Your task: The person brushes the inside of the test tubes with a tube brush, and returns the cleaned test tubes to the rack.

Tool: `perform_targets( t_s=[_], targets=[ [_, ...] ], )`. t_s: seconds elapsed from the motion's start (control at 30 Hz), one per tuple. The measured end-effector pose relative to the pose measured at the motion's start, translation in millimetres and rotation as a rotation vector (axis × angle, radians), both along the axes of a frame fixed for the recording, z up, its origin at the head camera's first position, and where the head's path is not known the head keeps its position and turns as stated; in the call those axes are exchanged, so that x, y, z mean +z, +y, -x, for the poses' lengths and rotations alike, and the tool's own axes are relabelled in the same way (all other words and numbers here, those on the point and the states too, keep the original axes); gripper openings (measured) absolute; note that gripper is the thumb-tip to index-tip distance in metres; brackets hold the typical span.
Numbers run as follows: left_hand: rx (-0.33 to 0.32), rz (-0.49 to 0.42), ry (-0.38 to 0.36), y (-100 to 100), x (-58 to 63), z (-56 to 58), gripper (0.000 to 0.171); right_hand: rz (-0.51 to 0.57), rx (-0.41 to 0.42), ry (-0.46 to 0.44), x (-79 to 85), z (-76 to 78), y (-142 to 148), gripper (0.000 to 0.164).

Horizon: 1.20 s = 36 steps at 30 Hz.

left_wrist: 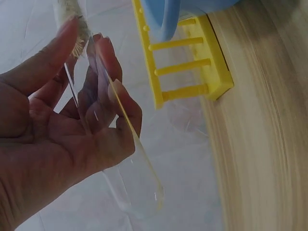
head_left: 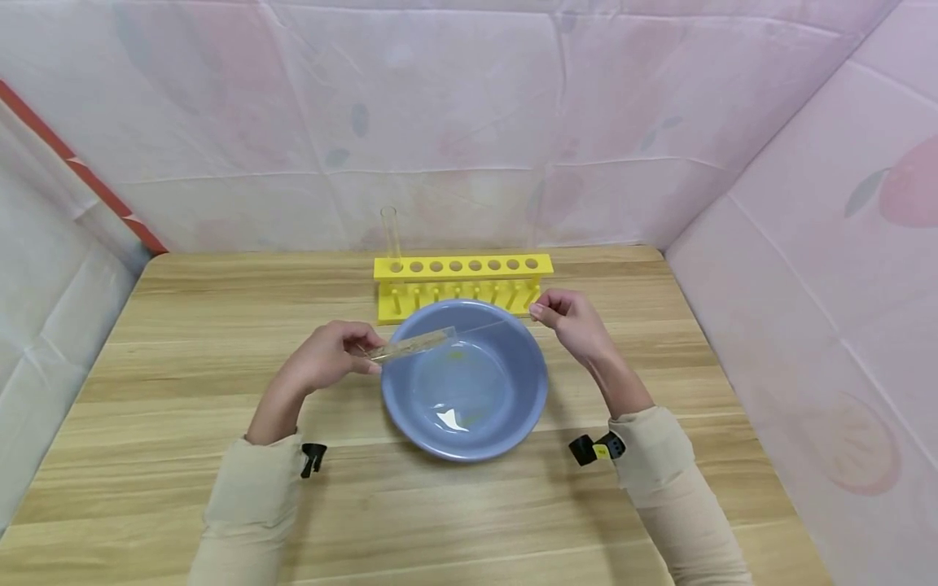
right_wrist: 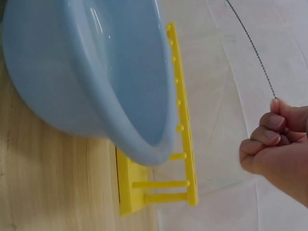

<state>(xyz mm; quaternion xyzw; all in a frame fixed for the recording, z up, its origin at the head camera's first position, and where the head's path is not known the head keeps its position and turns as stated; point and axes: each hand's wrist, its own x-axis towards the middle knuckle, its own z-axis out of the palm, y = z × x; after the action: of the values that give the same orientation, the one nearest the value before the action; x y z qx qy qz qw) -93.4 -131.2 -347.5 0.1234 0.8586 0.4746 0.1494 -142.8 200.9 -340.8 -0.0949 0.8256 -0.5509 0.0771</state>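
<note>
Over the blue basin (head_left: 463, 454), my left hand (head_left: 328, 356) grips a clear glass test tube (head_left: 416, 345) that lies tilted. In the left wrist view, the tube's rounded end (left_wrist: 147, 204) extends below the fingers, and pale brush bristles (left_wrist: 72, 29) show inside near the thumb. My right hand (head_left: 577, 327), at the basin's far right rim, pinches the end of a test tube brush's twisted wire handle (right_wrist: 255, 50) between thumb and curled fingers. That wire runs across the basin into the tube's mouth. Shallow water (head_left: 462, 382) appears to lie in the basin.
Behind the basin stands a yellow test tube rack (head_left: 465, 267), partly hidden by it. One clear test tube (head_left: 391, 232) stands upright in the rack's leftmost hole. The wooden table (head_left: 205, 366) meets cloth-covered walls at the back and sides.
</note>
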Motion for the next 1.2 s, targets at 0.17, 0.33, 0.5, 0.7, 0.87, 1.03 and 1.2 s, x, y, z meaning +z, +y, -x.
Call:
perform_targets(
  t_s=[0.17, 0.33, 0.5, 0.7, 0.87, 1.03, 1.2],
  targets=[
    [-0.022, -0.050, -0.035, -4, -1.2, 0.8, 0.021, 0.036, 0.008, 0.069, -1.1, 0.0, 2, 0.019],
    [0.019, 0.009, -0.024, -3, -0.3, -1.0, 0.022, 0.021, -0.002, -0.007, -0.8, 1.6, 6, 0.020],
    [0.065, 0.104, 0.002, -2, -0.1, -4.3, 0.023, 0.133, 0.007, -0.211, -0.6, 4.3, 12, 0.027],
    [0.069, 0.101, 0.019, -3, -2.4, -5.2, 0.023, 0.108, -0.012, -0.237, -1.6, 3.7, 20, 0.023],
    [0.070, 0.081, -0.006, -7, -4.7, -6.1, 0.023, -0.041, -0.049, -0.098, -2.8, 0.9, 27, 0.019],
    [0.039, 0.009, -0.039, -10, -8.3, -5.2, 0.025, -0.012, -0.047, 0.034, -3.4, -1.4, 32, 0.019],
    [-0.001, -0.074, -0.085, -11, -11.8, -3.6, 0.025, 0.018, -0.038, 0.150, -2.8, -2.3, 36, 0.017]
  ],
)
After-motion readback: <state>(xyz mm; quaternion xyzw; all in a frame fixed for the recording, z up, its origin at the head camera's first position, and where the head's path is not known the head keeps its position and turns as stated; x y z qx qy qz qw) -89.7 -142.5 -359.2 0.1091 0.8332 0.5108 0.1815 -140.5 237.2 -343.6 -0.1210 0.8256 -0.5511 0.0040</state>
